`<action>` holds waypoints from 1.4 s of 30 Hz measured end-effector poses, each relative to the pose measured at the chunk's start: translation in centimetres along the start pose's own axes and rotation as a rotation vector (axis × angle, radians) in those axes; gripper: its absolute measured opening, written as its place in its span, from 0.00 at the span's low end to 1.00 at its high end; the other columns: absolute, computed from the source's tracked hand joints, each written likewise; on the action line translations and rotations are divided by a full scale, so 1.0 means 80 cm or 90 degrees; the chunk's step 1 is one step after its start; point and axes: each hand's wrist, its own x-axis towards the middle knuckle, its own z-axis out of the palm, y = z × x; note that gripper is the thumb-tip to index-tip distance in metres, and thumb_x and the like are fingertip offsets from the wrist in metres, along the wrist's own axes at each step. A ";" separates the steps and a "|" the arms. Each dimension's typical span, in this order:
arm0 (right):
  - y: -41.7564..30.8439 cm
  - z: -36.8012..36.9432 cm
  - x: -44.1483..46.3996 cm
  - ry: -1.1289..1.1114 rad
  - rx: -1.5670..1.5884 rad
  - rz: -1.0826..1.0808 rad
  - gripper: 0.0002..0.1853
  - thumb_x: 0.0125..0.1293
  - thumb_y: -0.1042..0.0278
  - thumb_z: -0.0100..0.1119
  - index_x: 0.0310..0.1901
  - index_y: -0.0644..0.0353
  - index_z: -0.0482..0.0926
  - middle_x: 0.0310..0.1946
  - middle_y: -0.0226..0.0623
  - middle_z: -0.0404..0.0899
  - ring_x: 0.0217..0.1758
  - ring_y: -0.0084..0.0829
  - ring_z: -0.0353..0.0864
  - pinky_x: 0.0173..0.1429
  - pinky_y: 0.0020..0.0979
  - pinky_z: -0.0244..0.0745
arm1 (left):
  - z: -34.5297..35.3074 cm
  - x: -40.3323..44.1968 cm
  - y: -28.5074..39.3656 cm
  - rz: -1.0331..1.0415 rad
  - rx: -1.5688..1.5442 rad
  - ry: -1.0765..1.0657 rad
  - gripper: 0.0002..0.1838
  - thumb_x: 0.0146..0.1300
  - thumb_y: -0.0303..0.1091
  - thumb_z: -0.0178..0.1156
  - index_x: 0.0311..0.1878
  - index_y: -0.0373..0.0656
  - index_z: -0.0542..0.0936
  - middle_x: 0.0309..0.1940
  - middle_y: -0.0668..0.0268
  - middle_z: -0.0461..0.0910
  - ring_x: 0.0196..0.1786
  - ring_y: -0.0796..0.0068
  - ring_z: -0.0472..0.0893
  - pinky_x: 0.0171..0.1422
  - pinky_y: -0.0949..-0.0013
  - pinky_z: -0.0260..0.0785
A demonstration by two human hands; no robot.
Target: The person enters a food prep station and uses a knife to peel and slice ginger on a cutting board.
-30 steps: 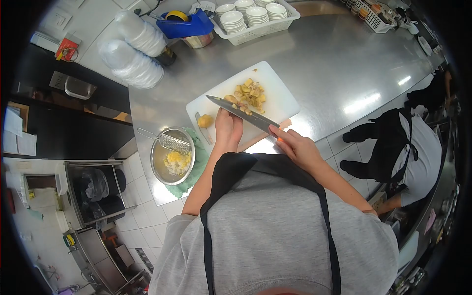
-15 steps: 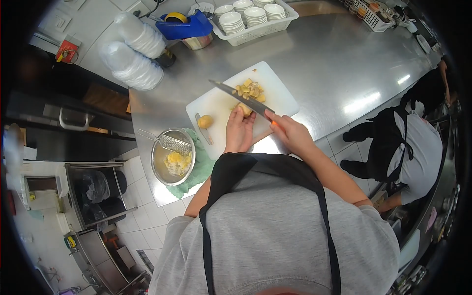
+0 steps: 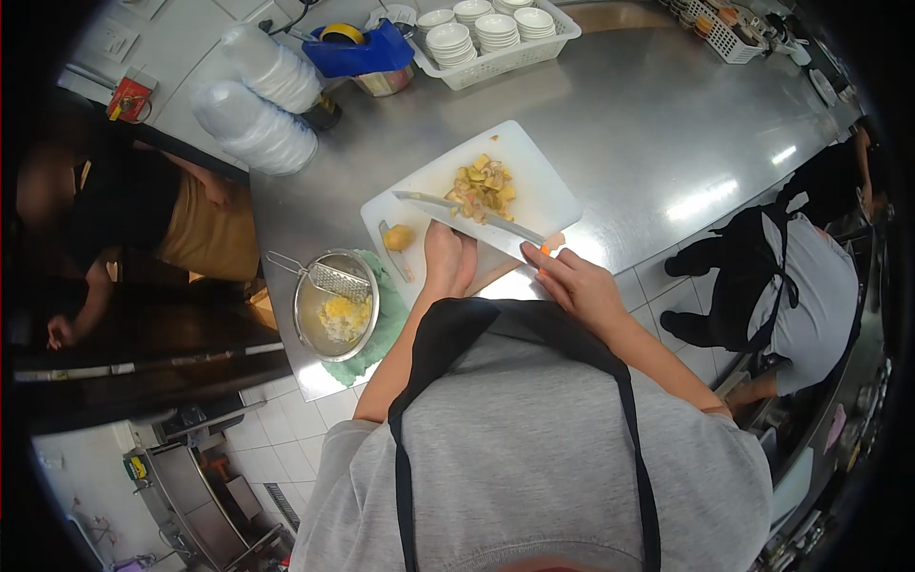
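Note:
The large knife (image 3: 515,229) is in my right hand (image 3: 577,286), its blade reaching left across the white cutting board (image 3: 529,162). Close behind the blade lies a heap of yellowish potato pieces and peel (image 3: 484,186). My left hand (image 3: 448,259) is at the board's near edge, just under the blade; its fingers are curled, and the blade and hand hide what they hold, if anything. A whole potato (image 3: 397,237) rests at the board's left side beside a small knife (image 3: 398,259).
A metal bowl (image 3: 303,319) with a grater (image 3: 338,281) and grated food stands on a green cloth (image 3: 383,329). Behind are a basket of white dishes (image 3: 500,59), a blue container (image 3: 367,52) and wrapped cups (image 3: 253,124). One person (image 3: 133,210) is at left, others (image 3: 810,286) at right.
The potato seen in my left hand half a second ago no longer shows there. The knife blade has come down and nearer. A person has come into view at left by an opened door.

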 end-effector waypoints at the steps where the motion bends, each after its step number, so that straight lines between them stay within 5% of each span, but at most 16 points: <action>1: 0.003 0.003 0.003 -0.002 0.001 -0.002 0.22 0.70 0.57 0.52 0.65 0.34 0.69 0.30 0.32 0.72 0.26 0.33 0.77 0.31 0.34 0.75 | 0.003 -0.003 -0.002 -0.001 -0.010 0.007 0.18 0.75 0.35 0.42 0.60 0.34 0.67 0.53 0.59 0.73 0.54 0.68 0.74 0.64 0.65 0.65; 3: 0.009 0.011 0.009 0.094 0.023 -0.036 0.22 0.69 0.57 0.53 0.65 0.35 0.70 0.31 0.31 0.72 0.26 0.33 0.77 0.31 0.33 0.76 | 0.004 -0.012 -0.007 -0.004 -0.001 -0.011 0.18 0.74 0.35 0.42 0.60 0.34 0.68 0.54 0.59 0.73 0.56 0.68 0.73 0.65 0.65 0.64; 9: -0.011 0.001 -0.005 0.006 0.038 -0.003 0.22 0.69 0.57 0.53 0.65 0.36 0.70 0.30 0.32 0.74 0.26 0.33 0.78 0.32 0.33 0.77 | -0.014 -0.007 0.006 -0.017 -0.011 -0.025 0.21 0.74 0.33 0.42 0.65 0.34 0.66 0.57 0.58 0.72 0.59 0.68 0.71 0.68 0.64 0.62; 22: 0.001 0.038 0.018 0.071 0.052 0.059 0.22 0.70 0.57 0.52 0.65 0.37 0.69 0.33 0.34 0.75 0.29 0.38 0.79 0.36 0.35 0.77 | -0.039 -0.028 -0.030 -0.024 0.055 -0.150 0.17 0.74 0.35 0.45 0.60 0.37 0.69 0.53 0.63 0.74 0.56 0.72 0.72 0.65 0.65 0.65; 27: 0.010 0.038 0.026 0.031 0.199 0.071 0.21 0.70 0.59 0.53 0.64 0.39 0.71 0.36 0.36 0.78 0.40 0.36 0.80 0.47 0.33 0.75 | -0.045 -0.014 -0.015 -0.044 0.037 -0.118 0.16 0.73 0.35 0.50 0.59 0.38 0.71 0.52 0.64 0.74 0.55 0.74 0.73 0.64 0.67 0.66; 33: 0.030 0.038 0.001 0.027 0.351 -0.016 0.22 0.69 0.62 0.54 0.65 0.36 0.71 0.34 0.36 0.77 0.39 0.34 0.79 0.46 0.31 0.73 | -0.048 0.005 0.001 -0.056 -0.147 -0.014 0.15 0.70 0.36 0.56 0.54 0.37 0.74 0.49 0.65 0.75 0.54 0.74 0.74 0.63 0.71 0.70; 36: 0.022 0.013 -0.013 -0.094 0.279 0.061 0.23 0.68 0.68 0.56 0.65 0.40 0.71 0.34 0.36 0.76 0.37 0.31 0.76 0.46 0.29 0.71 | -0.048 0.014 -0.001 -0.052 -0.143 -0.010 0.14 0.70 0.36 0.56 0.53 0.38 0.74 0.47 0.64 0.76 0.52 0.73 0.77 0.59 0.72 0.73; 42: 0.023 0.007 -0.021 -0.094 0.205 0.079 0.25 0.67 0.67 0.57 0.65 0.40 0.71 0.30 0.34 0.74 0.32 0.30 0.73 0.41 0.30 0.70 | -0.044 0.009 0.001 -0.087 -0.195 -0.012 0.16 0.70 0.35 0.56 0.56 0.40 0.73 0.48 0.63 0.77 0.51 0.73 0.78 0.58 0.71 0.75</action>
